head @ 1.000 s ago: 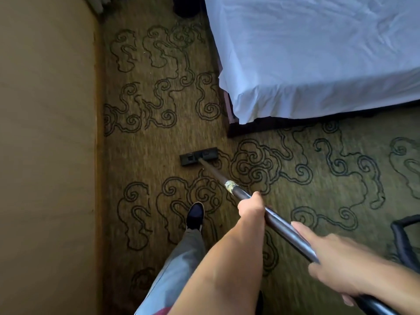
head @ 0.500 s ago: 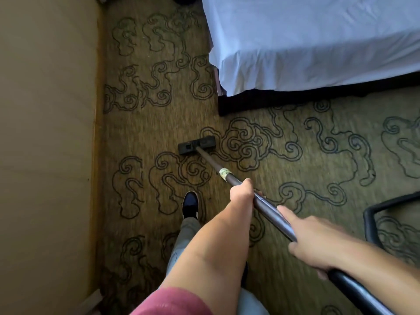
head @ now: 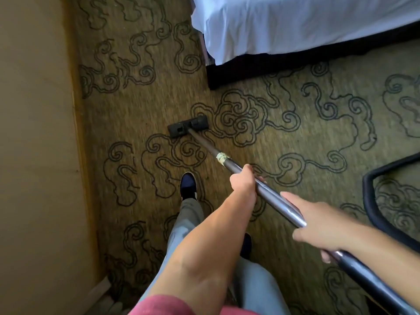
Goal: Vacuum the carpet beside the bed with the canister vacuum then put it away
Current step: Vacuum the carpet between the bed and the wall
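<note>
Both hands hold the vacuum pipe (head: 268,193) over the carpet (head: 295,142)

Left hand (head: 243,180) curled around the pipe further down; right hand (head: 318,226) grips it higher; the black nozzle (head: 187,126) lies flat on the carpet, near the bed (head: 295,26) corner.

Glossy metal wand (head: 275,196), rough carpet (head: 295,137)

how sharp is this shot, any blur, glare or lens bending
Head view: motion blur smears the carpet pattern, most near the wall; a bright glare streak runs along the metal wand between the left hand and right hand; wide-angle distortion bows the wall's edge and the bed.
</note>
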### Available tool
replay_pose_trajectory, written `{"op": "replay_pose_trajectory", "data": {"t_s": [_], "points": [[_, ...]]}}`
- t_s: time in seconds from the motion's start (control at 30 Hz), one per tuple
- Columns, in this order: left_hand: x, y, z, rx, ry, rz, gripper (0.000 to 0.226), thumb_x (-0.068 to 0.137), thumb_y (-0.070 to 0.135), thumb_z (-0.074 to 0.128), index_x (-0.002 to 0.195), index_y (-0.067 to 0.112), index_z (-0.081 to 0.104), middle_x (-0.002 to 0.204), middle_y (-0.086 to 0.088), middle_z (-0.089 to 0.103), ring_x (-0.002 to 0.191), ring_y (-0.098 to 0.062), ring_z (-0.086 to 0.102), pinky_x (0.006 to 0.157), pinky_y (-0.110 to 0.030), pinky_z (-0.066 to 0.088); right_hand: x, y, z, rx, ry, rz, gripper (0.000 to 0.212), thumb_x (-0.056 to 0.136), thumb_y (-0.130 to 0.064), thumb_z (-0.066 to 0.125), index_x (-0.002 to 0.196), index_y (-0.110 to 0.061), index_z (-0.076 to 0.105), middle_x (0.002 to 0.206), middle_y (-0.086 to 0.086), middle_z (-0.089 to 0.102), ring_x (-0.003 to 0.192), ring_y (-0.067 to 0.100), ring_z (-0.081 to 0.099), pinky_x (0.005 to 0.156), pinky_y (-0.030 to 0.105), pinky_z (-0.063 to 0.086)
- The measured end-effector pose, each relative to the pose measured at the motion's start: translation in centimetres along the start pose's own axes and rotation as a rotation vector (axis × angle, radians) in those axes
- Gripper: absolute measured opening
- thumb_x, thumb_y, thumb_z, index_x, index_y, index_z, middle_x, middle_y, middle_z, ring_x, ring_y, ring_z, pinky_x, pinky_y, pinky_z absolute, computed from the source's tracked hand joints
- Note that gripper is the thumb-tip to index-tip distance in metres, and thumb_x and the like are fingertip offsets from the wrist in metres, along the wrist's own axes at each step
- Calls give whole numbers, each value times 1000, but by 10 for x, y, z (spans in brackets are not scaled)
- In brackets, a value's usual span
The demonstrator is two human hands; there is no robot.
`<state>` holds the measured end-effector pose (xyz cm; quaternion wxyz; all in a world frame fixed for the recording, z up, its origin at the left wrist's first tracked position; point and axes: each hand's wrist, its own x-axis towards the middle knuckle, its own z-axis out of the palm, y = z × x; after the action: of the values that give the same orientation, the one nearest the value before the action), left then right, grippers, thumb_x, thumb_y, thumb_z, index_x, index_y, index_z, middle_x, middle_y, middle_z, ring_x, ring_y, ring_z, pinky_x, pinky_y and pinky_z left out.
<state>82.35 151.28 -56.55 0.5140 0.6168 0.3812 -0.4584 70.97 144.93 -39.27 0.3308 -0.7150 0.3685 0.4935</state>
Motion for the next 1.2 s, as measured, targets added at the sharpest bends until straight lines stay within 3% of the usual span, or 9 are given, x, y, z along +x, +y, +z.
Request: {"op": "replay_pose_trajectory", "data": {"t_s": [0.17, 0.27, 0.33, 0.43, 0.67, 0.8, 1.0, 1.1, 1.2], "points": [[6, 8, 2, 25, -15, 50, 19, 78, 19, 58, 89, 4, 59, 56, -11, 69, 80, -38, 76, 84, -53, 62, 10, 3, -7, 76, 2, -44, 105, 80, -15, 69, 153, -56, 7, 111, 9, 60, 42, 26, 69, 39, 31, 54], [15, 15, -8, 81, 1, 63, 40, 79, 19, 61, 112, -4, 61, 97, -25, 75, 97, -42, 74, 90, -53, 59, 13, -12, 2, 30, 65, -17, 100, 79, -16, 66, 153, -54, 11, 102, 6, 63, 40, 24, 68, 39, 34, 57], [34, 33, -24, 139, 40, 88, 29, 85, 16, 60, 105, -4, 61, 73, -19, 74, 74, -34, 77, 70, -42, 64, 31, -37, 13, 29, 114, -38, 93, 81, -15, 63, 154, -49, 17, 100, 8, 66, 42, 24, 69, 43, 37, 60], [54, 93, -52, 238, 143, 173, 12, 89, 12, 57, 83, 1, 57, 32, -1, 55, 25, -15, 55, 26, -17, 38, 58, -95, 13, 56, 106, -134, 73, 84, -12, 58, 148, -30, 29, 95, 12, 68, 50, 28, 73, 50, 44, 63], [87, 158, -52, 286, 111, 204, 9, 86, 10, 56, 84, 3, 61, 45, -7, 63, 35, -20, 62, 38, -23, 49, 80, -145, -32, 68, 110, -176, 87, 89, -7, 52, 158, -42, 13, 118, 14, 60, 61, 33, 75, 51, 46, 63], [127, 218, -61, 307, 155, 229, 21, 85, 11, 57, 104, 4, 63, 88, -17, 67, 74, -30, 68, 80, -37, 58, 107, -198, -52, 62, 136, -259, 91, 89, -12, 57, 160, -40, 8, 131, 16, 57, 92, 37, 70, 77, 48, 63], [157, 304, -62, 255, 113, 264, 38, 82, 10, 59, 116, -4, 65, 91, -25, 73, 80, -37, 74, 82, -47, 62, 146, -257, -107, 255, 55, -274, 91, 86, -8, 64, 151, -50, 16, 101, 15, 64, 63, 35, 74, 51, 46, 63], [173, 342, -68, 270, 88, 247, 20, 82, 9, 60, 99, -1, 62, 50, -11, 66, 43, -25, 66, 54, -29, 57, 159, -291, -123, 286, 42, -252, 92, 88, -10, 63, 147, -60, 15, 102, 11, 63, 59, 30, 75, 51, 42, 63], [182, 385, -80, 330, 105, 236, 15, 82, 12, 59, 92, 1, 61, 38, -2, 60, 31, -17, 61, 49, -22, 49, 168, -331, -141, 259, 38, -252, 92, 88, -12, 61, 149, -58, 10, 99, 9, 63, 53, 26, 74, 52, 41, 64]]}}
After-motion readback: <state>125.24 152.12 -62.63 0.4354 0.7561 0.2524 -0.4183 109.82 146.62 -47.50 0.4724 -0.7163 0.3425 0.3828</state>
